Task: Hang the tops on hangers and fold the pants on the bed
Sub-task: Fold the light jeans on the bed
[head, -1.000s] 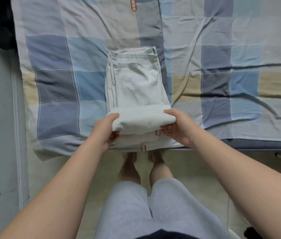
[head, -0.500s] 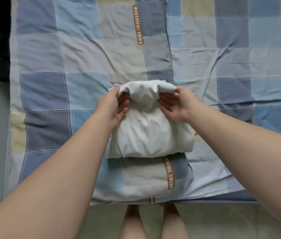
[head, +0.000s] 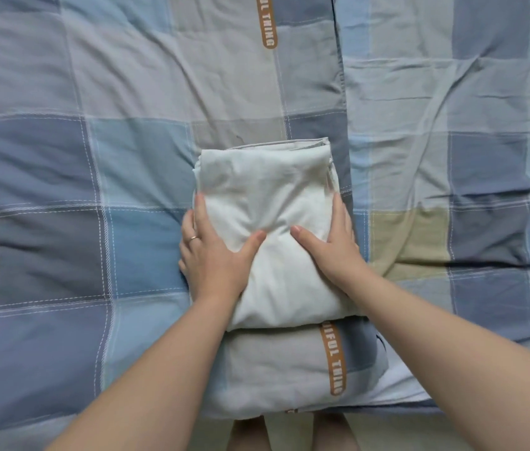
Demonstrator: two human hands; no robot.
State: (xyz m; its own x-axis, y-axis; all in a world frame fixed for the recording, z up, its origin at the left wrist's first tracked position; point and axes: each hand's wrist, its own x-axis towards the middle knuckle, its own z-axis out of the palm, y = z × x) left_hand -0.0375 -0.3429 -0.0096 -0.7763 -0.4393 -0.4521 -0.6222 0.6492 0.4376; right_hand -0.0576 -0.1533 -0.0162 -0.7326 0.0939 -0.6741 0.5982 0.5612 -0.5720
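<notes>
A pair of pale, off-white pants [head: 266, 190] lies folded into a compact rectangle on the checked bed cover. My left hand [head: 211, 252] lies flat along the bundle's left edge, thumb on top of the cloth and a ring on one finger. Along the right edge my right hand [head: 332, 245] presses down the same way, fingers straight, thumb pointing inward. The two thumbs nearly meet over the middle of the pants. No tops or hangers are in view.
The bed [head: 61, 222] carries a blue, grey and beige checked quilt with orange lettered labels [head: 332, 359]. A second quilt panel [head: 452, 125] overlaps on the right. The bed's front edge runs along the bottom, with my bare legs [head: 293, 434] below it.
The near end of the pants was lifted and folded away over the rest. Both hands let go of the fold and now press flat on the bundle's sides. The camera moved closer.
</notes>
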